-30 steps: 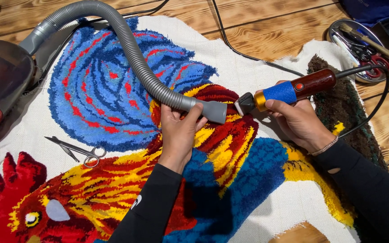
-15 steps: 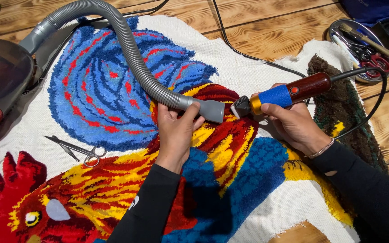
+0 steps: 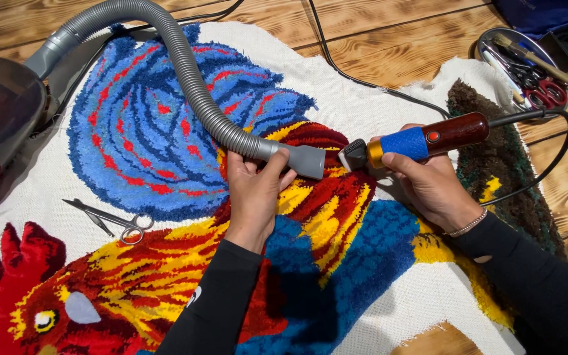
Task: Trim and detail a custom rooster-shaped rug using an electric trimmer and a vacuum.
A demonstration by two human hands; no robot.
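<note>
Two hands trim the rug [image 3: 165,131]: left hand [image 3: 254,187] grips the hose [image 3: 192,85], right hand [image 3: 432,187] the clipper [image 3: 422,140]; next, both should creep along the pile together.

Bright, hard daylight falls from the upper right. Sharp shadows lie left of and below the vacuum hose [image 3: 185,79], the scissors [image 3: 110,220] and both forearms. Colours are saturated; pale backing cloth [image 3: 376,105] nears overexposure. Focus is crisp throughout, no motion blur. Slight wide-angle bending shows at frame edges.
</note>
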